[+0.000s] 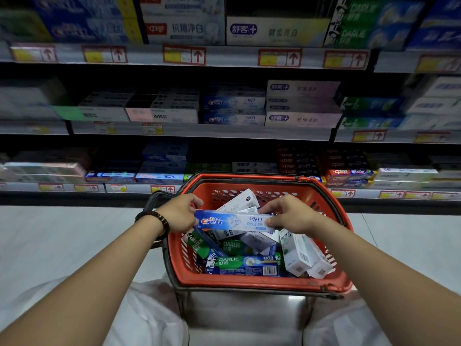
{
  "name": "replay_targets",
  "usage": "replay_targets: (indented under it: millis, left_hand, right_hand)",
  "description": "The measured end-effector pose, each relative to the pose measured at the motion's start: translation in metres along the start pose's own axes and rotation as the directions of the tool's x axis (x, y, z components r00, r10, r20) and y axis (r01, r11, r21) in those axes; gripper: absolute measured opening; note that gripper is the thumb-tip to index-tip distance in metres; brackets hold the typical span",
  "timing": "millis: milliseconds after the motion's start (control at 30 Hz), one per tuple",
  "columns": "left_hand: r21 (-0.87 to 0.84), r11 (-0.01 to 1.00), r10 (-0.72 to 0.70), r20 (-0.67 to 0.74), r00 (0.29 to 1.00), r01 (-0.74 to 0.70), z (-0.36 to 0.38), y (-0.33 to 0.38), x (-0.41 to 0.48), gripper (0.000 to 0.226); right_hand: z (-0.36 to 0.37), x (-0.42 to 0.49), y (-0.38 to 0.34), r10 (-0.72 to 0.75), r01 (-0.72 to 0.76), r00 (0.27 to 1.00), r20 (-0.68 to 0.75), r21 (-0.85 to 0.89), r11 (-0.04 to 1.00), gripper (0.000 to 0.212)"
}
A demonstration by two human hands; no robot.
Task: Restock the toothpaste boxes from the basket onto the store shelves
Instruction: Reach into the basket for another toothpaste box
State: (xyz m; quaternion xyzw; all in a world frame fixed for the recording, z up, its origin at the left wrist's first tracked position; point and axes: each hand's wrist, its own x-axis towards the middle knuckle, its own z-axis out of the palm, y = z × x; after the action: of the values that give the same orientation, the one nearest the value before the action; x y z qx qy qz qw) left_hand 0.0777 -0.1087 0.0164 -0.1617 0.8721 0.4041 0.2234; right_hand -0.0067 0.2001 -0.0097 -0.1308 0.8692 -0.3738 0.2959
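Pinching the Crest box point(234, 221) at both ends, the fingers are curled tight on the card: the left hand point(179, 212) wraps the logo end, and the right hand point(289, 213) has its thumb on the front face with its fingers over the top edge. A two-ended grip like this keeps the long, light box level and face-up. That probably lets the label be read and matched to a shelf slot.

The box hangs just above the basket point(249, 283), clear of the pile below. It is out of the heap but not yet on its way to a shelf. Under it lie a Darlie box point(242, 265) flat against the near wall, more green ones half buried, and white boxes point(299, 253) leaning on the right wall. They are jumbled rather than stacked, so each has to be lifted out singly.

A bracelet point(159, 221) circles the left wrist. The basket sits close in front of the person, raised off the pale floor point(62, 233), which keeps the reach short.

Beyond it stand the shelves point(199, 129). A matching Crest stack point(233, 111) sits on the middle one, the likely home for this box. Most of the task is not yet done.
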Motion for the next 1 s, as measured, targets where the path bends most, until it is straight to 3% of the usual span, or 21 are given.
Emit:
replay_targets:
  millis: [200, 433, 567, 733, 1000]
  left_hand:
    - [-0.262, 0.965, -0.023, -0.026, 0.999, 0.016, 0.0, 0.008, -0.003, 0.044]
    - [-0.636, 0.771, -0.018, -0.085, 0.996, -0.04, -0.006, 0.023, -0.01, 0.037]
    - [-0.7, 0.709, -0.021, -0.15, 0.988, -0.092, -0.009, 0.031, -0.012, 0.036]
    - [-0.786, 0.603, -0.1, -0.245, 0.964, -0.137, -0.01, 0.043, -0.012, 0.032]
    - [-0.789, 0.575, -0.091, -0.325, 0.941, -0.216, -0.013, 0.057, -0.012, 0.035]
  right_hand:
    - [-0.012, -0.005, -0.011, -0.003, 0.007, 1.0, -0.02, 0.157, 0.988, 0.024]
    - [-0.022, -0.013, -0.025, 0.024, 0.007, 0.998, -0.06, 0.474, 0.88, 0.022]
    - [-0.024, -0.013, -0.036, 0.025, 0.077, 0.987, -0.158, 0.605, 0.792, 0.026]
    - [-0.025, -0.01, -0.044, 0.027, 0.184, 0.953, -0.303, 0.645, 0.742, 0.033]
    - [-0.027, -0.006, -0.059, 0.129, 0.306, 0.857, -0.499, 0.692, 0.654, 0.029]
